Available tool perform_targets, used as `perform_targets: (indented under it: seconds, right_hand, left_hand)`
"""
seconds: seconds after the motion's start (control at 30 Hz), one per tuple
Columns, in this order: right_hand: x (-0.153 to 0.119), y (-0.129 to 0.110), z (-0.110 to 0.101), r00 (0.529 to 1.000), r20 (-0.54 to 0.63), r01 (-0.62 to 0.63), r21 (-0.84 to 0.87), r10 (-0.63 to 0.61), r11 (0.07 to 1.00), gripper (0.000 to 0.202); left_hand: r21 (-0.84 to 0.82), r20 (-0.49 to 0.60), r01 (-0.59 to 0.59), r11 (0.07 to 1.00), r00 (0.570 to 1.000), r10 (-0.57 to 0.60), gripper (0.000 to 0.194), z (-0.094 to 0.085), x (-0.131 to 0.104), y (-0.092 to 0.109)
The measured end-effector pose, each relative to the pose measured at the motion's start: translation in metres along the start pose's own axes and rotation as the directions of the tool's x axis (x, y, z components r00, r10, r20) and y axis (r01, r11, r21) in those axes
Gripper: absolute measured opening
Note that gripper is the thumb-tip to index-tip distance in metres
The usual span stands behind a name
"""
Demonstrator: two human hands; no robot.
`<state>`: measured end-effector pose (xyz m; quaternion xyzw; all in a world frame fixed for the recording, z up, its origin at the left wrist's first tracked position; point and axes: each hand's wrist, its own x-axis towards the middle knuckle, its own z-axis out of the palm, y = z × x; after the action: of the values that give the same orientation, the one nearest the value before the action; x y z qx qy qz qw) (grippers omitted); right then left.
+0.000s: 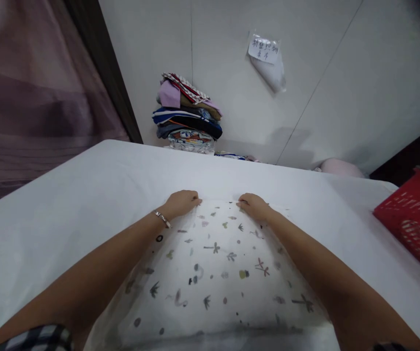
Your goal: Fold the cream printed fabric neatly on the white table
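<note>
A white cloth (224, 263) printed with small plants, flamingos and dots spreads over the white table toward me. My left hand (183, 202) is closed on its far edge, left of the middle. On the same edge, a little to the right, my right hand (254, 205) also grips the fabric with fingers curled. Between the two hands the edge runs fairly straight. A bracelet (162, 218) circles my left wrist. The near end of the cloth reaches the bottom of the view, and its sides are partly hidden by my forearms.
Folded clothes and fabrics (190, 114) are stacked behind the table's (129, 161) far edge. A red basket (414, 214) stands at the right. A pinkish curtain (41, 97) hangs at the left. On the wall is a plastic sleeve with a handwritten note (264, 48).
</note>
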<state>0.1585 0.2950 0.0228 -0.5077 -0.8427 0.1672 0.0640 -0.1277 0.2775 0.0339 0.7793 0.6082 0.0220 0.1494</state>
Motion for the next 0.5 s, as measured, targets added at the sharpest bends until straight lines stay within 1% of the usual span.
perform_targets:
  seconds: [0.13, 0.2, 0.27, 0.33, 0.43, 0.5]
  right_hand:
    - [0.003, 0.006, -0.002, 1.000, 0.027, -0.012, -0.048, 0.013, 0.999, 0.029]
    - [0.003, 0.008, -0.004, 0.998, 0.060, -0.015, -0.065, 0.019, 0.998, 0.032]
    - [0.004, 0.011, -0.008, 0.993, 0.107, -0.036, -0.075, 0.044, 0.996, 0.033]
    - [0.004, 0.014, -0.014, 0.982, 0.157, -0.089, -0.093, 0.103, 0.992, 0.036]
    - [0.004, 0.025, -0.024, 0.947, 0.235, -0.191, -0.138, 0.220, 0.972, 0.047]
    - [0.001, 0.040, -0.031, 0.921, 0.270, -0.247, -0.153, 0.281, 0.957, 0.056]
  left_hand:
    - [0.021, -0.056, -0.063, 0.998, 0.996, 0.064, 0.035, 0.000, 0.001, -0.004]
    - [0.026, -0.044, -0.085, 0.996, 0.995, 0.086, 0.037, -0.001, 0.000, -0.007]
    - [0.017, 0.010, -0.069, 0.997, 0.998, 0.069, 0.041, -0.004, 0.000, -0.011]
    - [-0.002, 0.077, -0.026, 1.000, 0.997, 0.026, 0.044, -0.008, 0.002, -0.015]
    - [-0.019, 0.159, 0.019, 1.000, 0.987, -0.015, 0.047, -0.015, 0.007, -0.018]
    - [-0.009, 0.199, 0.019, 1.000, 0.980, -0.016, 0.048, -0.018, 0.009, -0.018]
